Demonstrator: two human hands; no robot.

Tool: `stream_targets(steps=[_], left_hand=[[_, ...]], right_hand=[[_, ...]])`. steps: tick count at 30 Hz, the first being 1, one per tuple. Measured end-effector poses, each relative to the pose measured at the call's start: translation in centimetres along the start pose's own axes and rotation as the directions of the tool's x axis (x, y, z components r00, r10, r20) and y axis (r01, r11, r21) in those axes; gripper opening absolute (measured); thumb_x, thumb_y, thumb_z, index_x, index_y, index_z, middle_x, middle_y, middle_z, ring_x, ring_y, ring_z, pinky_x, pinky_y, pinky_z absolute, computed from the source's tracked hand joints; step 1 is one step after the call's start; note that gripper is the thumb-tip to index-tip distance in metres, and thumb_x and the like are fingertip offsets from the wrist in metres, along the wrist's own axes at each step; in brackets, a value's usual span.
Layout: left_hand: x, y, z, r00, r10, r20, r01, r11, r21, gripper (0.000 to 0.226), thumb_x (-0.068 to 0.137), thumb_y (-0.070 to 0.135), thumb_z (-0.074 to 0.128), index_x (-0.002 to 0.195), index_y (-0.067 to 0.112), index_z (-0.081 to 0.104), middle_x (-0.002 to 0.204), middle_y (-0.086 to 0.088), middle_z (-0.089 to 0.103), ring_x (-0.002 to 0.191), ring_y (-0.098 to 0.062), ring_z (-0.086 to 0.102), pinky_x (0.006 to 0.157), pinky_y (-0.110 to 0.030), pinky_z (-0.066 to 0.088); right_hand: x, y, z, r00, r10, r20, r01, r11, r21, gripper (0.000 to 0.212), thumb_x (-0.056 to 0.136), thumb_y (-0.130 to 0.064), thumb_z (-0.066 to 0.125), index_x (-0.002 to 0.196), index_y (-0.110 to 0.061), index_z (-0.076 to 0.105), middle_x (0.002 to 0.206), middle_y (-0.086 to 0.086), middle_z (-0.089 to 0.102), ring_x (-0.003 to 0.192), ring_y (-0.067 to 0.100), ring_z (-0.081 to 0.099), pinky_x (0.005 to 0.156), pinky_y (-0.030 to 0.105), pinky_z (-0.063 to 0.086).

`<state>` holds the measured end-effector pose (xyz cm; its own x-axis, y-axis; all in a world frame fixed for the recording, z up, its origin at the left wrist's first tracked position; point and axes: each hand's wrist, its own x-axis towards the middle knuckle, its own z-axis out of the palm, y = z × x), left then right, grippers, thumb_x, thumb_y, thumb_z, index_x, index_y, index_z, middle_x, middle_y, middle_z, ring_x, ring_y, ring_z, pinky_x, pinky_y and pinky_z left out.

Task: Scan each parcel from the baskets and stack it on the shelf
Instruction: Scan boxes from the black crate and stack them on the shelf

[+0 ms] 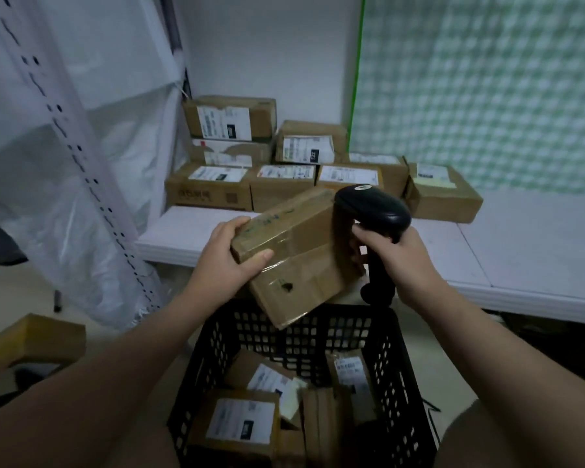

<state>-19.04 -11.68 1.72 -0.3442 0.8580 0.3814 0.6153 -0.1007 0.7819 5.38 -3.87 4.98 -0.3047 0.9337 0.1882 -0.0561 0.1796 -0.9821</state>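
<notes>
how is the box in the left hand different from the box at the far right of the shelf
The held box is tilted in the air above the black basket, gripped by the left hand; the far-right shelf box rests on the shelf. The held box shows no label on the faces in view, only clear tape and a small dark hole; the shelf box has a white label on top. Both are brown cardboard.

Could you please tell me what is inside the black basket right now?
The black basket holds several cardboard parcels, some showing white labels. Anything beneath them is covered.
</notes>
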Motion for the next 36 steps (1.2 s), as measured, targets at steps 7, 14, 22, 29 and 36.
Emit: stream_targets(steps=[7,14,22,29,36], left_hand=[[3.4,-2.4,-0.3,0.917,0.399,-0.021,-0.346,0.818,0.46,0.1,0.066,0.042,0.081,0.146,0.018,0.027,0.136,-0.009,0.037,0.123,-0.026,0.034,0.104,-0.049,0.034],[3.6,-6.1,1.2,0.83,0.432,0.352,-0.557,0.636,0.534,0.098,0.065,0.022,0.086,0.145,0.02,0.029,0.139,-0.009,0.029,0.127,-0.032,0.03,0.105,-0.051,0.036],[2.9,-3.5,2.3,0.962,-0.272,0.002,0.272,0.962,-0.02,0.068,0.094,0.054,0.04,0.148,0.016,0.025,0.148,-0.007,0.033,0.13,-0.02,0.041,0.107,-0.036,0.035],[3.1,-3.4,2.5,0.779,-0.56,0.283,0.613,0.583,-0.534,0.063,0.085,0.052,0.063,0.138,0.037,0.033,0.131,0.002,0.054,0.109,-0.026,0.062,0.09,-0.043,0.054],[4.6,-2.5,0.9,0.895,-0.439,-0.082,0.283,0.699,-0.657,0.055,0.079,0.03,0.074,0.119,0.034,0.037,0.122,-0.003,0.059,0.107,-0.017,0.063,0.089,-0.032,0.054]], right_hand=[[1.8,1.4,-0.1,0.997,0.031,-0.066,-0.021,0.99,0.143,0.021,0.089,-0.015,0.067,0.108,-0.024,0.063,0.109,0.007,0.067,0.101,0.02,0.068,0.082,0.04,0.059],[2.8,3.7,-0.5,0.987,0.114,-0.114,-0.106,0.992,0.07,0.017,0.086,-0.028,0.071,0.1,-0.035,0.063,0.103,-0.009,0.069,0.101,0.009,0.065,0.104,0.045,0.047],[3.8,5.0,0.6,0.983,0.181,-0.012,-0.18,0.981,0.068,0.036,0.08,-0.04,0.075,0.113,-0.031,0.065,0.117,-0.003,0.069,0.113,0.016,0.062,0.105,0.047,0.045],[2.8,5.6,1.6,0.991,0.125,0.054,-0.122,0.991,-0.059,0.035,0.077,-0.046,0.075,0.109,-0.033,0.067,0.111,-0.001,0.071,0.108,0.02,0.065,0.097,0.048,0.051],[1.6,4.3,2.3,0.992,-0.048,0.12,0.071,0.977,-0.199,0.015,0.085,-0.027,0.072,0.095,-0.016,0.069,0.071,-0.004,0.069,0.07,0.01,0.067,0.064,0.022,0.053]])
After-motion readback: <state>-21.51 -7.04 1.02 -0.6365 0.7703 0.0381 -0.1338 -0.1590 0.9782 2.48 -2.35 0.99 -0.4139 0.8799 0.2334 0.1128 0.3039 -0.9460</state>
